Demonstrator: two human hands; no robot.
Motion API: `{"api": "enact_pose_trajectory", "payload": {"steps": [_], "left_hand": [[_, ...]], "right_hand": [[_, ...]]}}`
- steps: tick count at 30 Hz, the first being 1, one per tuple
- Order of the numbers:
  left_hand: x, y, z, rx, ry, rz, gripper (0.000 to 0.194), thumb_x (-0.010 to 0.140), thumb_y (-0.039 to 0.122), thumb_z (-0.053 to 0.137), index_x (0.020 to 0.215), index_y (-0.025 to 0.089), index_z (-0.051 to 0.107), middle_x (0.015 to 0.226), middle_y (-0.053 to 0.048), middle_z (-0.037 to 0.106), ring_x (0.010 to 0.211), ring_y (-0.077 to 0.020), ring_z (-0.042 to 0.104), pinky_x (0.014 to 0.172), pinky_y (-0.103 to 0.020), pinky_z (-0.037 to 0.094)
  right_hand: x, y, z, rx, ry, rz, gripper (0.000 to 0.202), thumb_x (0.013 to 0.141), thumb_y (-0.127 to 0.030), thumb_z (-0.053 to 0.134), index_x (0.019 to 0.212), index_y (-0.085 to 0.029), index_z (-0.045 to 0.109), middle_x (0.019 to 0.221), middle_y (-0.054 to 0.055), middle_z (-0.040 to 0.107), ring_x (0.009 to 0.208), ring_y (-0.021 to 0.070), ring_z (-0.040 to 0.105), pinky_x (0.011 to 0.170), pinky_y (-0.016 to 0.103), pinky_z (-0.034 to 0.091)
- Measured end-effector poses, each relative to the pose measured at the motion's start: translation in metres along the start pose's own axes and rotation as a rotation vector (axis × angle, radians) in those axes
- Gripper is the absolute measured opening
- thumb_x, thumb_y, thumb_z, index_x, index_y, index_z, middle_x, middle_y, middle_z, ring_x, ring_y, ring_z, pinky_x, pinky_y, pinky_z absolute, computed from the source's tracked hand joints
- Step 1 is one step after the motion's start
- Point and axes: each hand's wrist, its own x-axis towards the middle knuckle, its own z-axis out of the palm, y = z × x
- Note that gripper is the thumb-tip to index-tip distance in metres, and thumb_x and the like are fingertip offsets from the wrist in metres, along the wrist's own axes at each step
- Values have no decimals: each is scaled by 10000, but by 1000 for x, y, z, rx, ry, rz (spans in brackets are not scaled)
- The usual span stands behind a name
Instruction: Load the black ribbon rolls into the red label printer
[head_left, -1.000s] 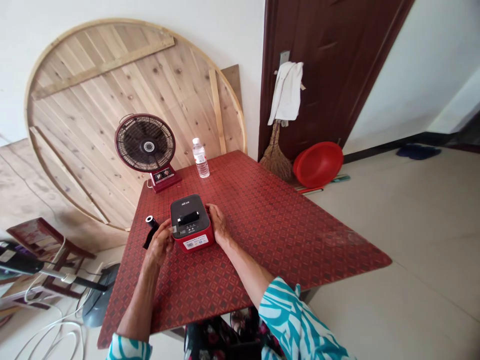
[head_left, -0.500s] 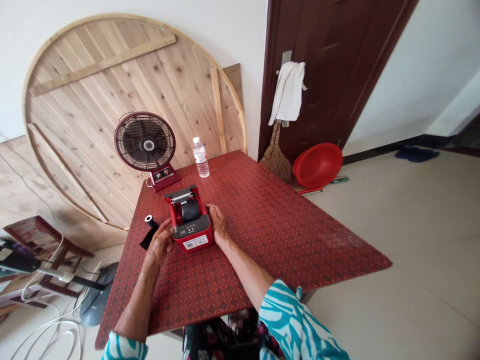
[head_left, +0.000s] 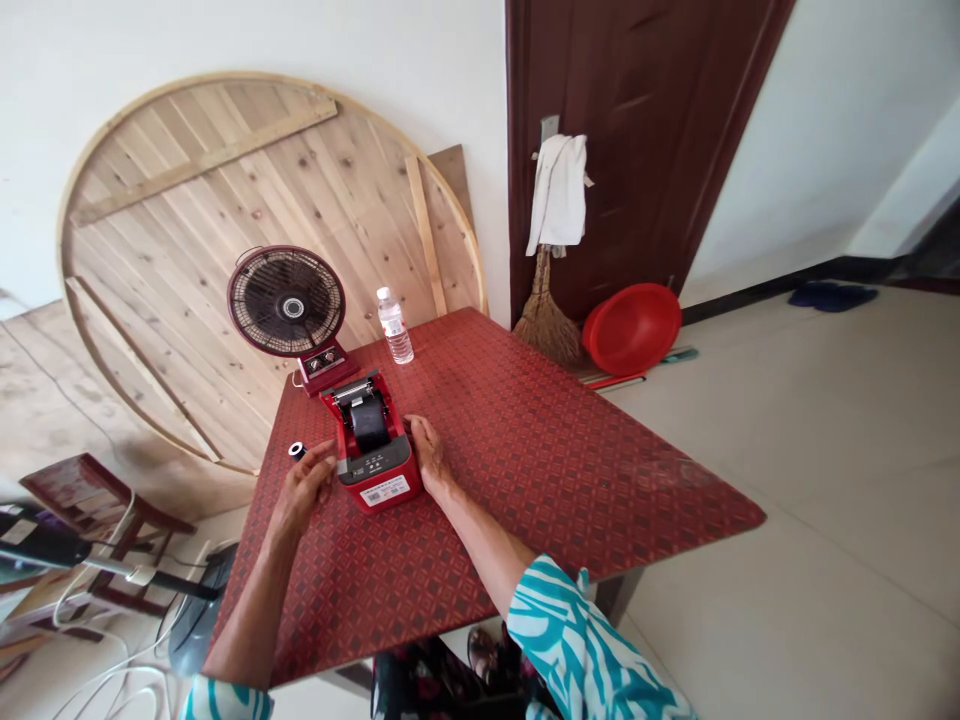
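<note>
Boxy red-and-black printer (head_left: 386, 470), lid raised over a black roll (head_left: 368, 424), on a red diamond-patterned table (head_left: 540, 470).
The right hand (head_left: 431, 458) lies at its 3 o'clock side, fingers extended; the left hand (head_left: 304, 488), fingers loosely curled, is at 9 o'clock, contact unclear. Beyond stand a maroon tabletop fan (head_left: 289, 302) at 11 o'clock and a clear plastic bottle (head_left: 395, 328) at 12.

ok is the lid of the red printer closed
No, the lid of the red printer is raised, with the black roll visible inside.
</note>
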Motion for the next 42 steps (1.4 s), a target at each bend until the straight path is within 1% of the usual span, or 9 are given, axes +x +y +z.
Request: {"api": "enact_pose_trajectory", "payload": {"steps": [6, 10, 16, 20, 23, 26, 31, 38, 42], "left_hand": [[32, 35, -4, 717, 52, 246, 294, 804, 393, 606, 939, 188, 768, 689, -40, 703, 672, -187, 647, 599, -253, 433], [50, 47, 8, 1075, -33, 230, 256, 820, 361, 597, 945, 237, 783, 775, -52, 749, 787, -245, 692, 691, -298, 480], [50, 42, 19, 727, -283, 420, 346, 834, 476, 584, 979, 224, 772, 963, -61, 758, 893, -220, 685, 817, -325, 538], [54, 38, 22, 510, -304, 288, 538, 850, 569, 541, 1180, 174, 696, 958, -89, 762, 692, -179, 670, 632, -290, 537], [66, 41, 27, 661, -316, 260, 465, 830, 503, 580, 1110, 161, 726, 932, -88, 769, 662, -181, 672, 614, -276, 524], [77, 49, 39, 986, -422, 302, 251, 799, 327, 633, 978, 214, 769, 1003, -56, 770, 911, -216, 706, 788, -262, 523], [82, 61, 65, 1466, -482, 200, 232, 787, 210, 666, 988, 281, 758, 1008, -34, 768, 994, -222, 698, 821, -252, 502], [76, 63, 77, 1558, -465, 158, 250, 808, 173, 641, 1029, 243, 736, 1060, -107, 752, 1034, -280, 690, 818, -314, 508], [65, 66, 75, 1556, -342, 170, 339, 830, 252, 638, 1165, 277, 687, 1119, -117, 731, 1066, -311, 678, 843, -362, 504]], "right_hand": [[-2, -7, 1, -30, 20, -18, 376, 861, -492, 449, 1006, -253, 700, 1091, 30, 734, 1076, 214, 634, 994, 358, 442], [-2, -11, 2, -24, 26, -11, 338, 857, -448, 460, 982, -256, 709, 1065, 26, 743, 1059, 211, 640, 990, 354, 445], [-3, -13, 3, -16, 22, -37, 296, 860, -421, 487, 960, -262, 716, 1043, 17, 742, 1037, 200, 638, 966, 336, 458], [-4, -14, 5, -36, 32, -43, 310, 865, -407, 463, 956, -248, 713, 1036, 32, 737, 1024, 204, 643, 954, 343, 468], [-3, -15, 6, -42, 36, -50, 300, 862, -390, 460, 944, -248, 712, 1030, 32, 738, 1023, 205, 645, 958, 345, 471], [-2, -14, 5, -52, 26, -47, 305, 856, -386, 463, 957, -240, 710, 1053, 41, 733, 1044, 209, 641, 982, 352, 461], [-1, -12, 4, -58, 22, -33, 286, 846, -375, 477, 961, -251, 707, 1044, 21, 734, 1029, 195, 637, 986, 337, 459], [-2, -13, 5, -34, 29, -31, 270, 831, -371, 489, 936, -254, 708, 1023, 18, 735, 1027, 205, 635, 983, 347, 458], [-1, -12, 5, -35, 30, -23, 262, 830, -368, 491, 926, -263, 711, 1014, 11, 738, 1024, 200, 636, 984, 347, 457]]}}
